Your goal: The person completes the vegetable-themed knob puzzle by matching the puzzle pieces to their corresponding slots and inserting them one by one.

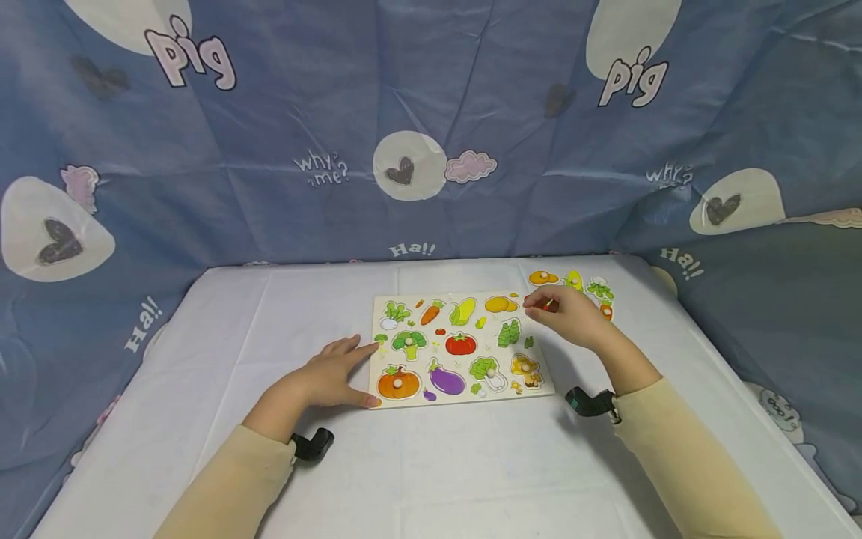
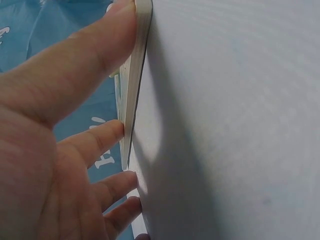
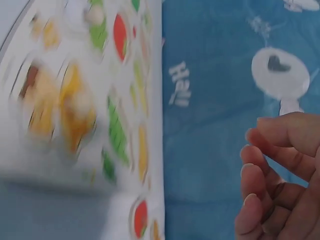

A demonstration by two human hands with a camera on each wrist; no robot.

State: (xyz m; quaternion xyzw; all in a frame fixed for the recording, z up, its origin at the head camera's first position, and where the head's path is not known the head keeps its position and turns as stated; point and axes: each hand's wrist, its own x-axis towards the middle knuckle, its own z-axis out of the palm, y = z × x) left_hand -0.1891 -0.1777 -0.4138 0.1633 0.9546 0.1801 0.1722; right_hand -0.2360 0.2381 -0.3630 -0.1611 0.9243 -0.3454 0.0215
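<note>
Beige sleeves (image 1: 229, 486) reach across your white-covered table (image 1: 458, 464), where your left hand (image 1: 328, 376), fingers spread, touches the edge of a white wooden puzzle board (image 1: 488, 333) printed with colourful vegetables. Your right hand (image 1: 564, 314) hovers by the board's right edge, fingers loosely bent to a narrow gap and apparently empty, near a red puzzle piece (image 3: 140, 218) lying just off the board. Keep your left hand's pressure light but steady; pinch the piece squarely, lift it clear, and turn it to its matching outline before pressing down.
</note>
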